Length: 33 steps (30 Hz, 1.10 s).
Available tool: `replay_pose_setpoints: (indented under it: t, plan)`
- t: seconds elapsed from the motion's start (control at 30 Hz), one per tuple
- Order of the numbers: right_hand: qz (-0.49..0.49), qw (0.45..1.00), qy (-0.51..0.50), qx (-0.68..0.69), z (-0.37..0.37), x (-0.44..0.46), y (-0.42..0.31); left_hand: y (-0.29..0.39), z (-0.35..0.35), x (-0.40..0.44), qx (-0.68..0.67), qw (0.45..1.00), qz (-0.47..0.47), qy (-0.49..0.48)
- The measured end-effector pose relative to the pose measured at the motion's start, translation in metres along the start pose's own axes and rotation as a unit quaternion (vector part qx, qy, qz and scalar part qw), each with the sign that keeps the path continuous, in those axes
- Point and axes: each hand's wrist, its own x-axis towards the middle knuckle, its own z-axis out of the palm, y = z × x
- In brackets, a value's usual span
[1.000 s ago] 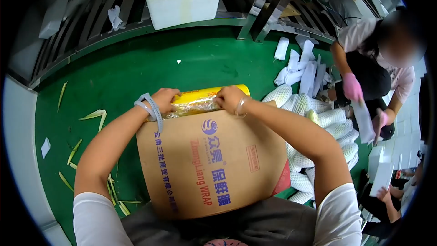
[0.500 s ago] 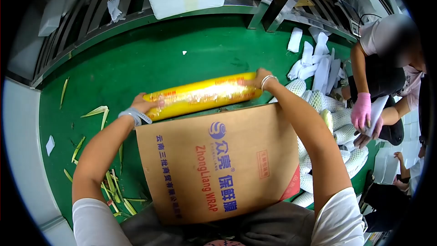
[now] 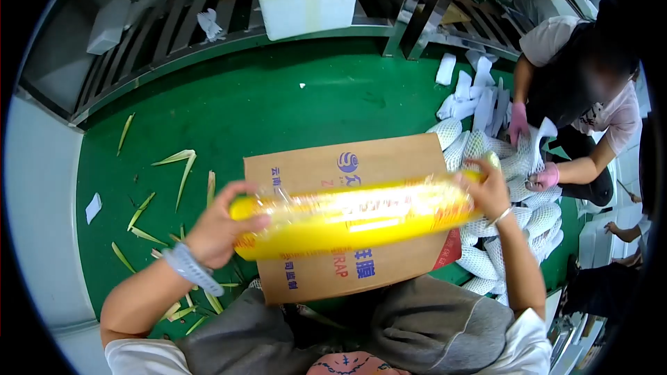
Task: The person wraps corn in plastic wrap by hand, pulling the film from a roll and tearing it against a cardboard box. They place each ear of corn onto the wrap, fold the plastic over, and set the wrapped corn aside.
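Observation:
A long yellow roll of plastic wrap (image 3: 361,217) is held level in front of me, its clear film shining. My left hand (image 3: 226,226) grips its left end, with loose film by the fingers. Around the right end my right hand (image 3: 490,191) is closed. Behind and below the roll is a brown cardboard box (image 3: 389,156) with blue and red print, partly hidden by the roll.
On the right lies a heap of net-wrapped produce (image 3: 479,260), beside white foam sleeves (image 3: 464,101). A co-worker in pink gloves (image 3: 519,123) handles a net there. Green leaf scraps (image 3: 182,167) litter the left floor. A foam box (image 3: 306,7) stands on a metal rack.
The roll has come up and toward me, from beyond the box's far edge to above its printed face. Both hands moved with it. The co-worker's hands have shifted onto the netted heap.

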Motion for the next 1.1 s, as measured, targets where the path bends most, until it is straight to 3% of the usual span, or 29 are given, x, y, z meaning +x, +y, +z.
replay_pose_setpoints:
  t: [0.07,0.13,0.27,0.33,0.4,0.43,0.47,0.5,0.53,0.6,0.67,0.77,0.87,1.0,1.1]
  plan:
    - [0.084,0.996,0.0,-0.017,0.015,-0.028,0.029,-0.031,-0.006,0.0,-0.018,0.996,-0.088,-0.006]
    - [0.035,0.996,0.083,-0.003,0.02,-0.041,0.038,-0.034,0.003,-0.007,-0.023,0.998,-0.055,-0.013]
    - [0.02,0.997,0.066,0.029,0.017,-0.051,0.048,-0.063,-0.014,-0.013,0.055,0.996,0.068,0.015]
    - [0.049,0.962,0.005,0.267,0.014,-0.06,0.065,-0.073,-0.045,-0.018,0.12,0.976,0.111,0.145]
    - [0.038,0.92,-0.017,0.391,0.007,-0.081,0.066,-0.104,-0.08,-0.021,-0.016,0.96,0.017,0.28]
    - [0.067,0.911,-0.018,0.406,0.011,-0.093,0.087,-0.165,-0.12,-0.014,-0.135,0.966,-0.09,0.202]
    - [0.198,0.889,0.009,0.413,0.014,-0.108,0.103,-0.182,-0.123,-0.01,-0.25,0.942,-0.193,0.115]
    - [0.153,0.885,-0.038,0.437,0.027,-0.119,0.153,-0.208,-0.115,-0.006,-0.206,0.952,-0.172,0.15]
    - [0.176,0.876,-0.034,0.447,0.044,-0.128,0.177,-0.208,-0.078,-0.013,-0.163,0.957,-0.153,0.186]
    - [0.185,0.833,0.053,0.518,0.082,-0.137,0.184,-0.225,-0.063,0.012,-0.154,0.975,-0.096,0.132]
    - [0.107,0.885,0.079,0.447,0.089,-0.136,0.186,-0.233,-0.064,0.026,-0.164,0.981,-0.063,0.08]
    - [0.062,0.903,0.054,0.422,0.081,-0.131,0.175,-0.237,-0.067,0.033,-0.176,0.982,-0.043,0.046]
    - [0.087,0.903,0.071,0.414,0.083,-0.121,0.149,-0.231,-0.07,0.038,-0.184,0.981,-0.025,0.046]
    - [0.107,0.895,0.091,0.424,0.099,-0.088,0.15,-0.184,-0.068,0.04,-0.254,0.964,-0.079,0.016]
    - [0.115,0.881,0.084,0.451,0.116,-0.042,0.125,-0.121,-0.074,0.054,-0.147,0.97,-0.193,0.009]
